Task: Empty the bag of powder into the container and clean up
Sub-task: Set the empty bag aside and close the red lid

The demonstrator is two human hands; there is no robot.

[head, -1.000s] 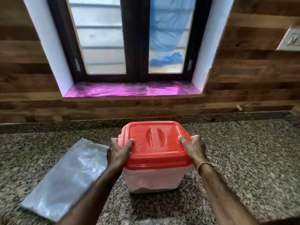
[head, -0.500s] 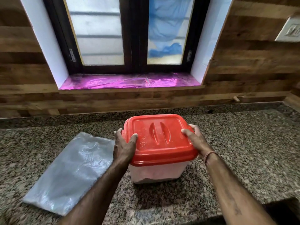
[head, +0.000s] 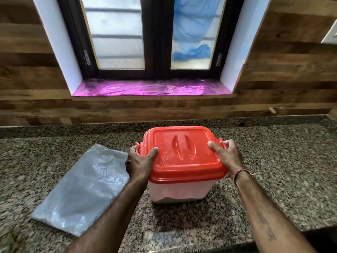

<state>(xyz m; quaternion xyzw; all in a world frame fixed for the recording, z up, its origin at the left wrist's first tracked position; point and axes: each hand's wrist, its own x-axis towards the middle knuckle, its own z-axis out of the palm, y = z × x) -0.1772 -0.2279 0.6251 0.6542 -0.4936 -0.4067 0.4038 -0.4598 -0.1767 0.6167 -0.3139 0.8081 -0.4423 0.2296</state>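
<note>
We have the container [head: 179, 189] standing on the granite bench [head: 273, 170], just right of the middle of our view, with its red lid [head: 182, 154] seated on top. Our left hand [head: 139, 162] holds the lid at its nine o'clock side: the thumb lies on the top face and the fingers curl over the edge by the small red side latch [head: 137, 147]. Our right hand [head: 228, 156] mirrors it at three o'clock, thumb on the lid, fingers wrapped around the far latch [head: 223, 143]. Each grip is clenched on the lid. Through the pale, translucent wall we see a low, darker layer of powder [head: 170, 199] near the bottom. A few pale specks dot the lid by the left thumb. The bag [head: 82, 189] lies flat and slack on the bench at about eight o'clock from the container, its near edge just beside our left wrist. At twelve o'clock, beyond the bench, a pink-lined sill [head: 151, 87] runs under a dark-framed window [head: 156, 37].
</note>
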